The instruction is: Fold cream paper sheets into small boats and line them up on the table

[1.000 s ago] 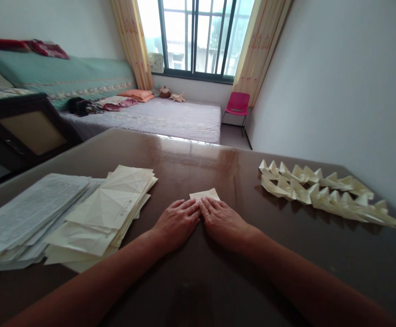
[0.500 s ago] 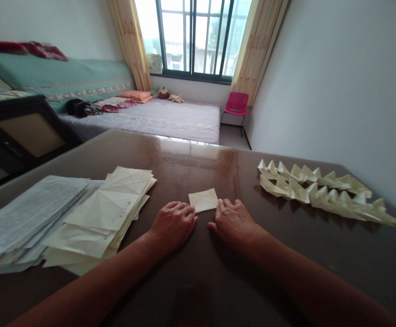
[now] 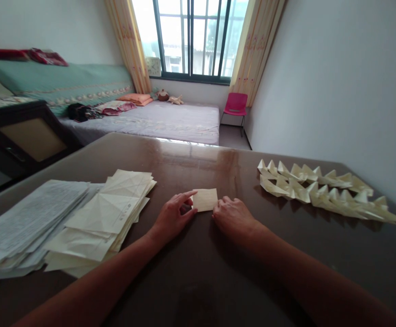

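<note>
It is hard to tell whether the curled right hand (image 3: 235,216) pinches the flat, rectangular cream paper (image 3: 205,200) at frame centre, whose left edge the left hand (image 3: 172,214) touches, thumb and forefinger parted.

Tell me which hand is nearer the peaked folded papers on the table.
Right. The right hand is left of the peaked folded papers, apart from them; the left hand is farther off, at the left side of the small paper.

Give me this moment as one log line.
small paper: on table | left hand: thumb and finger apart, at left edge | right hand: fingers curled, at right edge
</note>
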### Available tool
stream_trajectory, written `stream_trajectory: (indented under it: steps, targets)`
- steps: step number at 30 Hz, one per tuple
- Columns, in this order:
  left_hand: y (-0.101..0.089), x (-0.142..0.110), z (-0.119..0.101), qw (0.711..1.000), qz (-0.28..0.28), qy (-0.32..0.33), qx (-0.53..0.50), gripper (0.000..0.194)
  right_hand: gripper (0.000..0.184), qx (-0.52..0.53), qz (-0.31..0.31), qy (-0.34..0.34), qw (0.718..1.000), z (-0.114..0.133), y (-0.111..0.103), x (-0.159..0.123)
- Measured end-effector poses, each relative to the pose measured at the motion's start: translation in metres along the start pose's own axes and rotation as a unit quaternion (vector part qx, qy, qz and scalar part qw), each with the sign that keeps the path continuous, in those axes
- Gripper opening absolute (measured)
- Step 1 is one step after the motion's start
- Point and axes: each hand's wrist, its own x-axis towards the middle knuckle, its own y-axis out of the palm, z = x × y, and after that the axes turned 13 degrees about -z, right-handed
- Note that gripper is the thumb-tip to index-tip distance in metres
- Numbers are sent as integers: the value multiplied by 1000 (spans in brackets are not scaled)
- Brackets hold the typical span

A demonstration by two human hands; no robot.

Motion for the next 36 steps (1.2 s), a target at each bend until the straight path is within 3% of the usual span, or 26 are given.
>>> stream_trajectory:
  steps: [6,9,12,14,16,17,19,21,23,26,28,30,33,35,36]
  targets:
    - [0,0,-4,997,-3,81,-20,32,25,57,-33,29,997,-18,1,4]
    - [-3,1,-10,993,-47,46,-97,27,31,158,-123,78,977,-39,3,13]
    - [-5,3,-15,979,-89,-39,-181,30,44,372,-182,119,902,-54,11,23]
    - [-5,4,-15,965,-92,-104,-221,36,48,543,-153,122,816,-57,19,29]
    - [-3,6,-12,954,-73,-150,-248,41,50,652,-130,130,736,-56,31,33]
    - [-3,7,-10,953,-59,-160,-252,42,51,675,-133,143,711,-55,37,34]
    - [-2,8,-3,966,-36,-134,-220,40,51,680,-157,180,693,-54,49,36]
    - [-2,9,4,991,-31,-50,-124,34,50,668,-165,205,696,-55,59,38]
    - [-4,8,8,997,-34,65,-5,31,49,651,-151,208,715,-58,66,40]
    - [-6,6,6,971,-11,213,110,29,50,601,-137,184,766,-60,71,42]
    - [-6,4,2,949,14,274,153,26,47,547,-154,164,806,-60,70,43]
    - [-6,3,0,935,30,302,181,23,43,478,-195,156,842,-58,66,43]
    - [-5,3,0,937,49,292,186,20,37,372,-264,126,881,-55,53,38]
    - [-4,4,1,945,56,270,178,22,34,338,-248,47,907,-51,41,32]
    - [-3,5,2,948,58,259,174,22,36,335,-206,-13,919,-49,35,29]
